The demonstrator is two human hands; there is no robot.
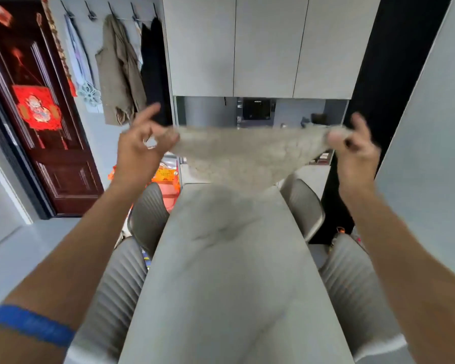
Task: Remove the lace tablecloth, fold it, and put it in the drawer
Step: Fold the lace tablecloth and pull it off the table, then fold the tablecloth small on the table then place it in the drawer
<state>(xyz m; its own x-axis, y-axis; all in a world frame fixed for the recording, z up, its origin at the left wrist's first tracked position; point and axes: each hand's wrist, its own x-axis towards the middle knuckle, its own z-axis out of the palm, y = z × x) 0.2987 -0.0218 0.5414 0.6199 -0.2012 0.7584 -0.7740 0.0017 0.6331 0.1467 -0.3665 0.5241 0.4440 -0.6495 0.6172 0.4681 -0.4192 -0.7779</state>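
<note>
Above the far end of the long grey table (229, 285), the lace tablecloth (250, 153) is up in the air, stretched between both hands and sagging to a point in the middle, its lowest part just over the tabletop. It looks blurred, so the lace pattern cannot be made out. The left hand (139, 145) pinches one upper corner, thumb and forefinger closed on the fabric, the other fingers fanned loosely upward. The right hand (352, 143) grips the opposite corner, cloth bunched under curled fingers. Arms are held wide apart, a blue band (32, 324) around the left forearm.

Grey ribbed chairs (147, 214) are tucked in on both sides of the table. Straight ahead, tall pale cabinet doors (268, 46) are all closed, so what is inside them cannot be told. Below them an open niche (210, 111) holds a dark boxy appliance (256, 109) and a few small items too blurred to name. Coats (121, 72) hang from wall hooks on the left, beside a dark red door (37, 114).
</note>
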